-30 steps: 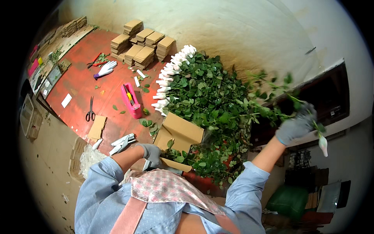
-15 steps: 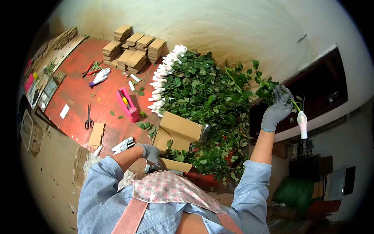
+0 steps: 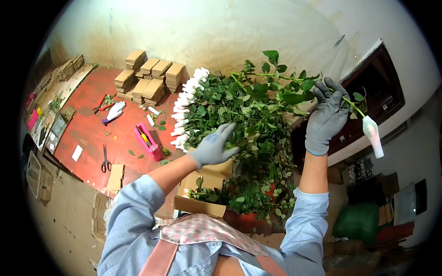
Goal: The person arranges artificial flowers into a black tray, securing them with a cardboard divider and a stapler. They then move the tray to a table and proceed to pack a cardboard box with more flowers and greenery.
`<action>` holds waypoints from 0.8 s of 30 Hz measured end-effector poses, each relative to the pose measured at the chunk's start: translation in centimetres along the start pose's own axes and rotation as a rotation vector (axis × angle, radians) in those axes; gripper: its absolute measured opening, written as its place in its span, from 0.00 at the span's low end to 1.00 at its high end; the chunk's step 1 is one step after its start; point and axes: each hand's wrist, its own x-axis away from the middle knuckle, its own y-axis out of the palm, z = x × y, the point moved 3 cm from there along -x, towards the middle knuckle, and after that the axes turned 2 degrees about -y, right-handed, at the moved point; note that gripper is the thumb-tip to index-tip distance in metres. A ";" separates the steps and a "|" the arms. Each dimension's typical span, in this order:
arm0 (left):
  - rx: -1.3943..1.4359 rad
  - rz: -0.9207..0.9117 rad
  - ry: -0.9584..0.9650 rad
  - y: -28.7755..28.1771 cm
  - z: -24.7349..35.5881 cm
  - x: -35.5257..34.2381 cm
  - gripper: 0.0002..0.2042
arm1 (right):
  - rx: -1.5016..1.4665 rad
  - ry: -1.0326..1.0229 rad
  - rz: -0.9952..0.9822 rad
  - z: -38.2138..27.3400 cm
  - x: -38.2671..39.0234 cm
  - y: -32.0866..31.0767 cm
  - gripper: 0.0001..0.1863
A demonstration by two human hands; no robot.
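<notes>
My right hand [image 3: 324,122], in a grey glove, is closed around the stem of a rose [image 3: 354,108]. Its bud, in a white mesh sleeve [image 3: 373,137], hangs down to the right, and its leafy end stretches left above the pile. My left hand [image 3: 212,146], gloved too, has its fingers spread and holds nothing. Below it a cardboard wrap [image 3: 209,177] stands with leafy stems and a bud in its fold. Beyond lies a large heap of leafy rose stems [image 3: 237,108], with white-sleeved buds [image 3: 183,106] lined along its left edge.
On the red table lie a pink stapler-like tool [image 3: 148,142], black scissors [image 3: 106,158], red-handled pruners [image 3: 105,106], a white glove [image 3: 114,112] and cardboard pieces [image 3: 116,178]. Stacks of folded cardboard [image 3: 149,87] stand by the wall. A plastic basket [image 3: 99,216] is at lower left.
My left hand has left the cardboard wrap, moving up and right with fingers spreading. My right hand has turned slightly, and the rose's leafy end has swung up and left.
</notes>
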 end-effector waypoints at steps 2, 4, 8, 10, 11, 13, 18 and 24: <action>-0.034 0.050 -0.013 2.3 -1.8 -3.1 0.34 | -0.002 -0.024 -0.003 -0.9 -0.7 1.4 0.18; -0.079 -0.008 -0.022 4.3 -3.4 -5.4 0.25 | 0.032 -0.055 0.005 -2.2 -1.5 2.2 0.18; -0.111 -0.090 0.022 4.5 -2.7 -7.3 0.11 | 0.079 -0.117 0.075 -4.5 -5.1 -2.2 0.18; -0.181 -0.019 0.083 3.4 -3.1 -7.0 0.10 | 0.218 -0.183 0.147 -5.5 -7.0 -6.2 0.19; -0.274 -0.023 0.083 2.8 -3.8 -7.3 0.12 | 0.655 -0.333 0.021 -7.2 -7.4 -7.5 0.14; -0.384 -0.047 0.091 1.1 -3.3 -8.4 0.09 | 1.699 -0.858 0.073 -11.7 -7.8 -10.5 0.13; -0.718 -0.121 0.069 -5.2 -3.8 -11.6 0.12 | 2.403 -0.536 0.214 -15.2 -11.1 -30.8 0.25; -1.003 -0.099 0.057 -7.9 -8.0 -13.6 0.11 | 2.358 -0.538 0.017 -17.7 -9.1 -39.0 0.25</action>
